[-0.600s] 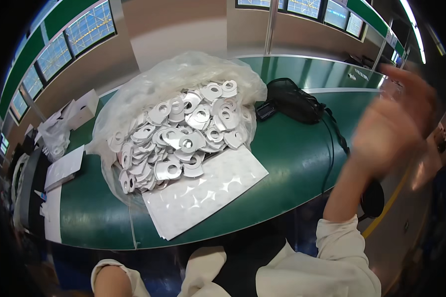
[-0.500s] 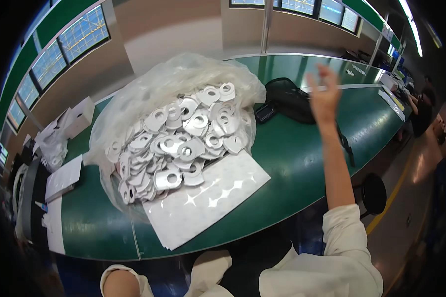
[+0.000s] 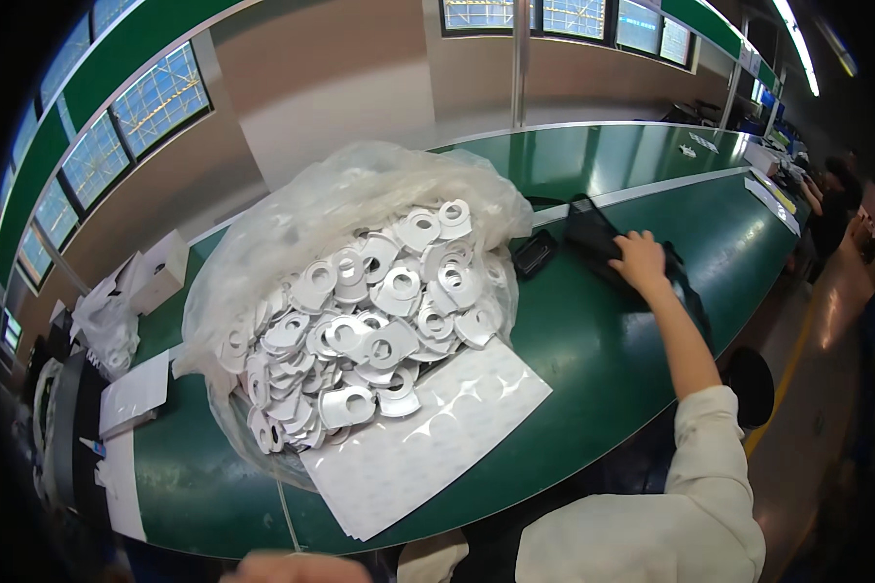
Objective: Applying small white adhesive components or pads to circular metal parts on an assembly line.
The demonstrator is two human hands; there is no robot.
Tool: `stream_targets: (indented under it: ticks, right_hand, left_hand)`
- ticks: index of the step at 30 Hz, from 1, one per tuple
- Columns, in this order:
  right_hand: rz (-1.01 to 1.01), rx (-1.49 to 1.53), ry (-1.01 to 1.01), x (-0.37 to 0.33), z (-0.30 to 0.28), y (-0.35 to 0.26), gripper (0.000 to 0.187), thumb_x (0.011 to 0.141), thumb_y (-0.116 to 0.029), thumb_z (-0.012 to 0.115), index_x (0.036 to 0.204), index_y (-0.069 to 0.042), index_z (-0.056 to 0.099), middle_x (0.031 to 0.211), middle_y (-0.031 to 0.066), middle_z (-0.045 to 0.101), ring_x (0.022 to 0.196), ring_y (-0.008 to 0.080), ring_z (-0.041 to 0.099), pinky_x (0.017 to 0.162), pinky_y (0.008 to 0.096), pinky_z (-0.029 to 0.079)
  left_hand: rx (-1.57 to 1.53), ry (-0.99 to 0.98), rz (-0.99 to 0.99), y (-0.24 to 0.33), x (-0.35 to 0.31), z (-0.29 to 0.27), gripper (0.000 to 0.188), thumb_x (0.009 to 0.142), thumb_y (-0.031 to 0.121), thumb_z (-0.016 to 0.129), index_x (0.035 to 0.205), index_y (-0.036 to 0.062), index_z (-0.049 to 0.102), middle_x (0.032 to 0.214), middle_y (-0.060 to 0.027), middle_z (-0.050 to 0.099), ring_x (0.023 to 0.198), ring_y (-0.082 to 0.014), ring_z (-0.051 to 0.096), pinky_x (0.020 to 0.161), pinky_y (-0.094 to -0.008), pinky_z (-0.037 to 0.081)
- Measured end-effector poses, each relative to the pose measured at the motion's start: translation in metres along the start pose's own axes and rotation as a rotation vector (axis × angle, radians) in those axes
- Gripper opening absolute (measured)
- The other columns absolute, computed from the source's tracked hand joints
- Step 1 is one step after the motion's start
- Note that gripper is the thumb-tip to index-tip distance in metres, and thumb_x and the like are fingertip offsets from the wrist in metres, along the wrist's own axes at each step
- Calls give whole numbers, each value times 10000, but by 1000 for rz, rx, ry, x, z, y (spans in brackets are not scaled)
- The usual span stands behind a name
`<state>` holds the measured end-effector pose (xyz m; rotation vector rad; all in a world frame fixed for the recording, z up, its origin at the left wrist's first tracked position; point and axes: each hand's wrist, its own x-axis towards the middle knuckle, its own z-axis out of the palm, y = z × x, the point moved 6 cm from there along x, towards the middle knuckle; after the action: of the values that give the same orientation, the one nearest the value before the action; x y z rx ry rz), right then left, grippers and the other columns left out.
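The right hand (image 3: 642, 260) lies on a black bag (image 3: 591, 231), its fingers bent over the dark fabric; whether they have closed on it cannot be told. The bag is soft and limp, with an angular upper corner; it slants across the green table (image 3: 593, 389), right of a large clear plastic bag (image 3: 360, 170), and its lower part trails away beneath the wrist. Only a blurred strip of the left hand (image 3: 297, 567) shows at the lower edge; its grip cannot be told. Just left of the black bag sits a small black case (image 3: 535, 255); the plastic bag holds a heap of white, flat pieces (image 3: 384, 345) with round holes, and white sheets (image 3: 437, 437) lie in front of it. Half a second ago the right hand was raised, fingers up; now it is down on the black bag, which has shifted rightward, away from the case, and lost its rounded outline.
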<state>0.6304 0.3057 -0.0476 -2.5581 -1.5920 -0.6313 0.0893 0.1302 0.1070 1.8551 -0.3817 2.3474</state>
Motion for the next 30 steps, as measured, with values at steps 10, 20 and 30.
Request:
stream_targets:
  ticks: [10,20,30]
  right_hand:
    - [-116,385,226,17,2,-95,732,742,-502,674,1341,-138,460,1363,183,444,1241,357,409,1005,478,346]
    - [-57,308,-209,26,45,-46,841,685,-424,618,1429,-159,330,1426,133,400,1386,290,261,1117,548,134]
    - [-12,51,-419,17,46,6,547,773,-312,576,1282,-114,536,1409,71,443,1364,252,309,1120,564,144]
  left_hand:
    - [-960,-762,-847,-73,-12,84,722,935,591,366,1048,-70,633,1031,-176,644,926,-303,592,884,-419,382]
    - [-1170,-413,-967,-66,-28,79,609,975,475,347,966,-54,648,939,-162,673,793,-295,621,829,-404,418]
    - [-1129,-344,-1055,-77,-23,91,554,994,412,324,975,-60,614,909,-182,670,719,-297,617,705,-392,465]
